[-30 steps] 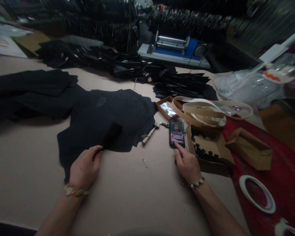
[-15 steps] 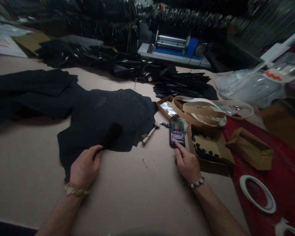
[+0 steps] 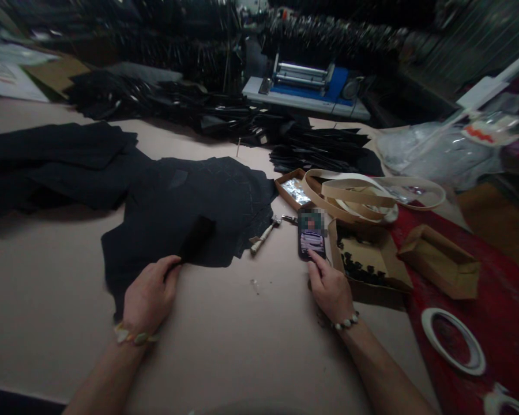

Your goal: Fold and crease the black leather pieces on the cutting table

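My left hand [image 3: 149,291] is closed, thumb against fingers, on the end of a small black piece [image 3: 199,237], seemingly cloth or leather. That piece juts out over a broad stack of dark cut panels [image 3: 190,196] with pale chalk-like marks. On the right, a phone [image 3: 312,236] lies with its screen lit. The index finger of my right hand [image 3: 332,288] is stretched onto the phone's lower screen; the thumb points forward, the other fingers are curled, and nothing is held. Between phone and panels rests a hammer-like tool with a wrapped handle [image 3: 263,237].
Beside the phone is a cardboard box [image 3: 400,274] with small black parts. Behind it lie coiled pale strips [image 3: 354,213] and a small tray [image 3: 281,187]. Tape rolls [image 3: 476,351] sit on red material at right. A blue roller machine [image 3: 303,80] stands beyond the black stacks.
The picture on the phone screen has shifted. Both hands have stayed in nearly the same place, the left still gripping the black piece.
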A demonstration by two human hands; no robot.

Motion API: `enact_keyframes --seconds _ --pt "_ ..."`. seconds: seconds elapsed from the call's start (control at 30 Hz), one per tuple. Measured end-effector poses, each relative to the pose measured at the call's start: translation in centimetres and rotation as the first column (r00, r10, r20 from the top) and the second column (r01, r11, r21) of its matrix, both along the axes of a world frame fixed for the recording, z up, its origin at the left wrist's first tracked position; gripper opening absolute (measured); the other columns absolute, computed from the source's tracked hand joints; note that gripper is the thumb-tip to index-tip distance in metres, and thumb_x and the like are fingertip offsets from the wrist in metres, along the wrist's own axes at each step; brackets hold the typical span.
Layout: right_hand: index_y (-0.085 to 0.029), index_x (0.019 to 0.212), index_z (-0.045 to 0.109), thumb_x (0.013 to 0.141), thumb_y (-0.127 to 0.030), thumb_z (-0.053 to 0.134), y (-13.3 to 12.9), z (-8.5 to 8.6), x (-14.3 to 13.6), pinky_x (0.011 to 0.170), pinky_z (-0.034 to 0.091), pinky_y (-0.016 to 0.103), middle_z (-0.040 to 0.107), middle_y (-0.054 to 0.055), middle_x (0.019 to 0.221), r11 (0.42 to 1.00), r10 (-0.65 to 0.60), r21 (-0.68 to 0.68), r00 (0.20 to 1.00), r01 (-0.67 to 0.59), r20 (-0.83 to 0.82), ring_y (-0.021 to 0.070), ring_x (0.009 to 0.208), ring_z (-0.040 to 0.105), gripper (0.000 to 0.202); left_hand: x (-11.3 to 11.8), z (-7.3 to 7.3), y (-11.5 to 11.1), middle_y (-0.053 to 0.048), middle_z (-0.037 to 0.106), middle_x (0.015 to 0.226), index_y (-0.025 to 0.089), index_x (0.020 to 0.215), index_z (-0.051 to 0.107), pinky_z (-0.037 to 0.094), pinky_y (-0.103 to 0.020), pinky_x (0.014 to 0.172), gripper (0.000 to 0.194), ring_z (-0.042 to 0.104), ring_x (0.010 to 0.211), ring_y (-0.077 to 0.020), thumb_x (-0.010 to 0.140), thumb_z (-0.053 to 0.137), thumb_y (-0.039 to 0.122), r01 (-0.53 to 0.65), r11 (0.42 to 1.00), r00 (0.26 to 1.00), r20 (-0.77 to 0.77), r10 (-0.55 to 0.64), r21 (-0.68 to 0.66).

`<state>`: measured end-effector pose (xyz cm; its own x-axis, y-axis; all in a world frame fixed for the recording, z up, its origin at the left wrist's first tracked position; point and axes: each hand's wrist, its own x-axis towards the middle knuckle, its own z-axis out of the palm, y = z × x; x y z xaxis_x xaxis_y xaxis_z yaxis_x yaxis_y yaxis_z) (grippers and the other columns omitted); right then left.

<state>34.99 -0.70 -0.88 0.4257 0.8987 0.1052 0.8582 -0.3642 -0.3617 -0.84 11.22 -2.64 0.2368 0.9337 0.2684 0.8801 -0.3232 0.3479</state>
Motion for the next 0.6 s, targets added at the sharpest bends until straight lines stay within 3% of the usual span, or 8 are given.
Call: enact_keyframes --seconds 0.2,0.3,0.43,0.5,0.6 --pt "-0.018 0.131 0.062 0.097 -0.035 0.038 0.0 -0.2 0.2 0.075 0.054 0.033 0.074 0.013 0.107 1.0 -0.007 0.013 0.999 0.007 -0.037 0.026 0.09 0.072 0.045 0.0 -0.1 0.0 -0.006 0.071 0.101 0.022 0.109 0.065 0.05 -0.029 0.074 0.028 0.068 0.089 -0.0213 0.093 0.048 0.037 -0.008 1.0 1.0 0.001 0.008 -0.007" --pt "-0.017 0.128 0.064 0.096 -0.036 0.04 -0.1 -0.1 -0.1 0.078 0.053 0.033 0.073 0.012 0.109 0.995 0.01 0.099 0.993 0.002 -0.115 0.0247 0.091 0.071 0.044 0.1 0.1 -0.1 -0.005 0.071 0.102 0.022 0.109 0.065 0.05 -0.03 0.075 0.028 0.068 0.091 -0.0217 0.092 0.049 0.037 -0.003 1.0 1.0 0.004 0.003 -0.022" --pt "-0.016 0.113 0.068 0.094 -0.039 0.043 -0.1 1.0 -1.4 0.066 0.049 0.029 0.07 0.006 0.08 0.975 0.098 0.218 0.971 -0.049 -0.22 0.0187 0.068 0.064 0.039 0.1 0.5 0.2 -0.006 0.072 0.1 0.022 0.111 0.066 0.051 -0.031 0.076 0.03 0.069 0.089 -0.0228 0.092 0.049 0.037 -0.049 0.997 0.998 0.033 0.05 -0.053" --pt "-0.016 0.113 0.066 0.093 -0.038 0.043 -0.2 1.7 -2.4 0.061 0.047 0.027 0.062 0.002 0.071 0.979 0.149 0.183 0.934 -0.092 -0.324 0.0162 0.062 0.058 0.038 0.0 1.0 0.5 -0.006 0.073 0.101 0.023 0.113 0.066 0.052 -0.032 0.077 0.031 0.07 0.088 -0.0228 0.09 0.053 0.039 -0.108 0.99 0.988 0.099 0.117 -0.091" --pt "-0.016 0.114 0.064 0.093 -0.033 0.04 0.0 2.4 -3.9 0.059 0.047 0.025 0.059 0.001 0.075 0.977 0.206 0.147 0.859 -0.154 -0.469 0.0143 0.064 0.056 0.036 -0.3 2.2 1.3 -0.004 0.074 0.102 0.024 0.115 0.067 0.053 -0.032 0.085 0.034 0.07 0.095 -0.0218 0.085 0.06 0.039 -0.14 0.967 0.938 0.284 0.198 -0.211"
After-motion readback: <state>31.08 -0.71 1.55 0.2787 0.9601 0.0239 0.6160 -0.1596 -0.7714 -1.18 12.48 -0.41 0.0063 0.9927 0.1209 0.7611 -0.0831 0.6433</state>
